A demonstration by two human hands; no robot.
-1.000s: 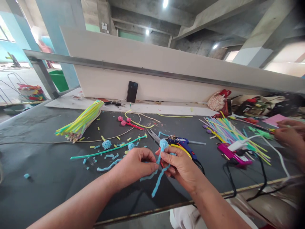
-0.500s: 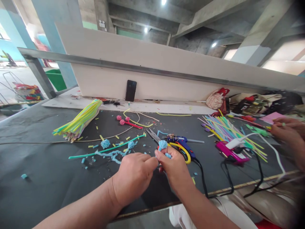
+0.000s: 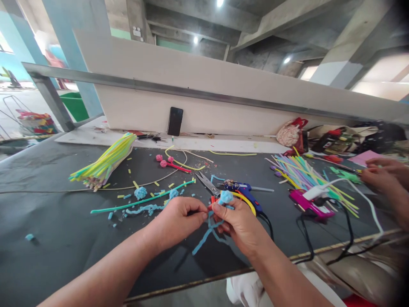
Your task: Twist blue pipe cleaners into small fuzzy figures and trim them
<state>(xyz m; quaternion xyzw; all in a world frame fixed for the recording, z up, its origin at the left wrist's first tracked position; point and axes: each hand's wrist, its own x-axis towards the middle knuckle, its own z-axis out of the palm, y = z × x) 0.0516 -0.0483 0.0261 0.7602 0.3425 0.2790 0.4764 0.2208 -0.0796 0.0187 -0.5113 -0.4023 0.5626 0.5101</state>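
A blue fuzzy flower-like piece [image 3: 226, 197] is held between the thumb and fingers of my right hand [image 3: 239, 219], with blue fuzzy stems [image 3: 203, 242] hanging below. My left hand [image 3: 180, 219] is pinched just left of it, its fingertips close to the stems; what they hold is too small to tell. Beyond my hands lie scissors [image 3: 207, 184] with yellow handles and a blue glue gun [image 3: 251, 198]. A similar blue piece [image 3: 140, 193] and a green fuzzy stem [image 3: 128, 207] rest left of my hands.
Fuzzy stem bundles lie at the left [image 3: 104, 162] and right [image 3: 306, 170]. A pink power strip [image 3: 309, 204] with cables is at the right. A phone [image 3: 175, 121] leans on the back board. Another person's hands [image 3: 383, 170] are at the far right.
My left hand has moved slightly left and up, its fingertips apart from my right hand. The blue piece has shifted right, and its hanging stems now show between my hands.
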